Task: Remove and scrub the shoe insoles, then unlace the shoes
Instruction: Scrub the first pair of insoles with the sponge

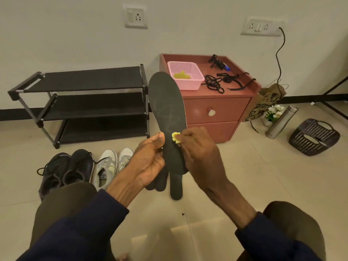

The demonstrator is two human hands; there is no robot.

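My left hand grips a dark insole by its left edge and holds it upright before me. A second dark insole hangs lower down behind it. My right hand pinches a small yellow sponge against the front insole's face near its right edge. On the floor at lower left stand a pair of black shoes, laces trailing, and a pair of white shoes. Loose black laces lie on top of the red-brown bedside cabinet.
A pink basket with a yellow-green cloth sits on the cabinet. An empty black shoe rack stands at the left wall. At right are a paper bag, a steel bottle and a tipped dark basket. My knees frame the bottom.
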